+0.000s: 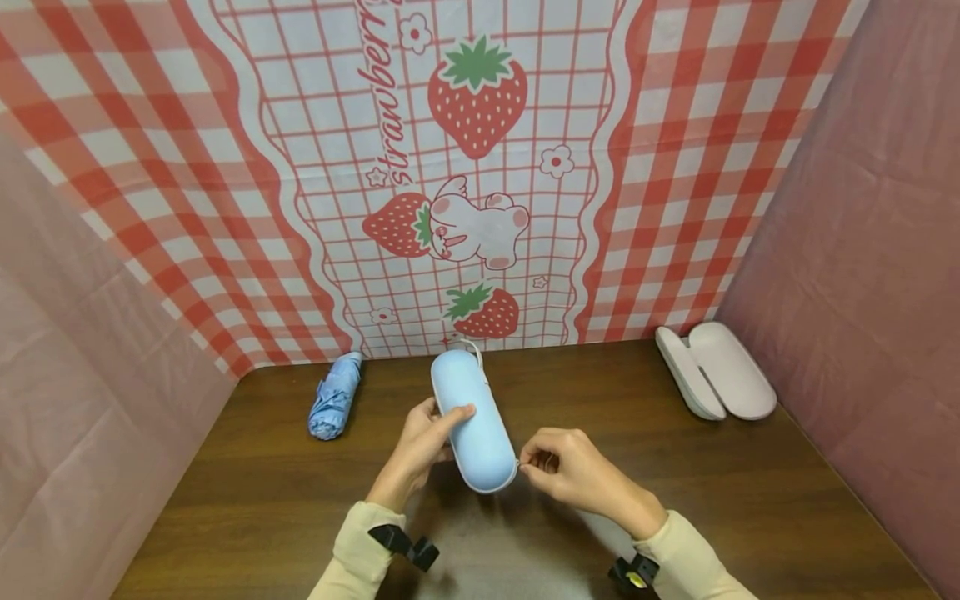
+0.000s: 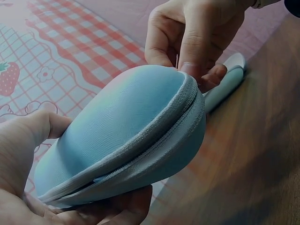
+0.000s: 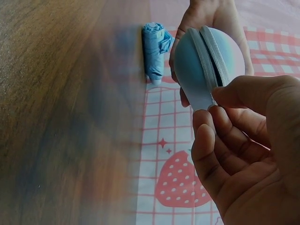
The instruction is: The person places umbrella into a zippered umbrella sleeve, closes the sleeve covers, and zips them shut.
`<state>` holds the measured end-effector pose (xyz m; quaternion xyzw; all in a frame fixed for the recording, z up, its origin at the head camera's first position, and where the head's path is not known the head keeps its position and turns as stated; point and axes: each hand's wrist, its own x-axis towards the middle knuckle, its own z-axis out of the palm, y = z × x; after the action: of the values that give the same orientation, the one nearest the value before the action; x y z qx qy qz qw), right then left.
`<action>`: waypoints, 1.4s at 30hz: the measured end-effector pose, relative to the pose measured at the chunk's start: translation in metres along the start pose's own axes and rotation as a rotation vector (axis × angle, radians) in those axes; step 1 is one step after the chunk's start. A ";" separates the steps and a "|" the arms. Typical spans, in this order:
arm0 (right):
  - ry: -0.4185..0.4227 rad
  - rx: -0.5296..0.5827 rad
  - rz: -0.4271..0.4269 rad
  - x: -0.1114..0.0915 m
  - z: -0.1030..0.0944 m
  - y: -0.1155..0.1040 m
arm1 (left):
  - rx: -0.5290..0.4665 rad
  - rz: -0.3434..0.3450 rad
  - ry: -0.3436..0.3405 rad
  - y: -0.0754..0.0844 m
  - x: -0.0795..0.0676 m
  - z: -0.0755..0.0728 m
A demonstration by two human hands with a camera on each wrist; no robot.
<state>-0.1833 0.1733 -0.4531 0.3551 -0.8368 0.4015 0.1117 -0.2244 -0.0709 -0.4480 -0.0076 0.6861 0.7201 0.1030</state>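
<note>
A light blue zippered hard case is held up over the table, tilted, with a pale wrist strap at its far end. My left hand grips it from the left side, thumb across the top and fingers beneath. At the near right end, my right hand pinches the zipper pull, which the fingertips mostly hide. In the left wrist view the grey zipper runs along the side, its two edges parted. A dark gap between those edges also shows in the right wrist view. The case's contents cannot be seen.
On the left of the wooden table lies a folded blue umbrella. An open white glasses case sits at the back right. A strawberry-print cloth hangs behind, and pink cloth walls flank the table.
</note>
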 end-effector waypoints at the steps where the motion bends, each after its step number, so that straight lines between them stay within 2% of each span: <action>1: -0.001 0.000 0.002 0.000 0.000 0.000 | 0.000 -0.001 0.003 0.000 0.000 0.000; 14: 0.008 -0.009 -0.018 0.000 0.000 -0.001 | -0.028 -0.004 0.053 0.001 0.001 -0.001; 26: 0.018 -0.009 -0.042 0.000 0.002 0.000 | -0.049 -0.009 0.064 0.000 0.002 -0.001; 42: -0.030 0.062 -0.046 -0.001 0.008 -0.007 | -0.073 -0.019 0.078 -0.001 0.003 -0.002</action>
<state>-0.1766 0.1648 -0.4549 0.3835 -0.8173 0.4190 0.0972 -0.2274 -0.0729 -0.4498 -0.0460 0.6626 0.7430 0.0825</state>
